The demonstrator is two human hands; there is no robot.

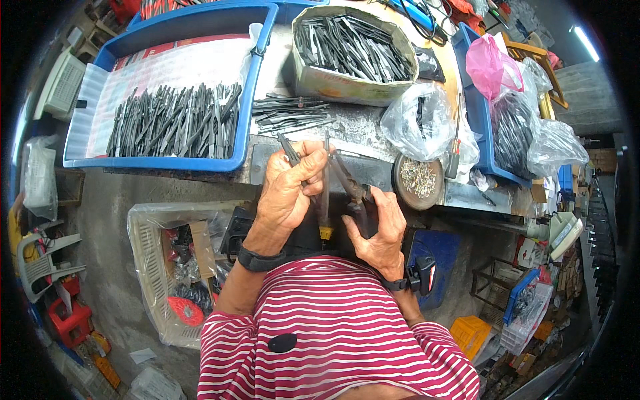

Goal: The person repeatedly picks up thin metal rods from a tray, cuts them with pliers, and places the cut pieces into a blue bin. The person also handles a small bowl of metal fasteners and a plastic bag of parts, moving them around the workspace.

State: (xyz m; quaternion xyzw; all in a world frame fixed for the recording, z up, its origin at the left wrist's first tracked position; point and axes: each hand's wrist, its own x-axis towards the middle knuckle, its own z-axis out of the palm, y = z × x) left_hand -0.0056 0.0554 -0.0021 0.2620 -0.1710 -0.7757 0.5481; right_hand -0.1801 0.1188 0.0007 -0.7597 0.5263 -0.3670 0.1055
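Note:
My left hand (288, 183) pinches one or more slim black strips (288, 148) between thumb and fingers, just off the near edge of the workbench (360, 120). To its right, my right hand (379, 230) wraps round the dark, worn handle of a tool (349, 183) whose exact kind I cannot make out. The tool's upper end reaches close to my left fingertips. Between both hands a long dark bar with a yellow end (325, 232) points down. Beyond my left hand, a loose pile of similar black strips (290, 115) lies on the bench.
A blue tray (245, 127) holding many black strips stands at left. Behind the pile is a tub (353, 95) full of them. At right are a round dish of small metal parts (419, 181), a screwdriver (454, 157), plastic bags (417, 123) and another blue bin (483, 143). A lined crate (150, 267) sits below left.

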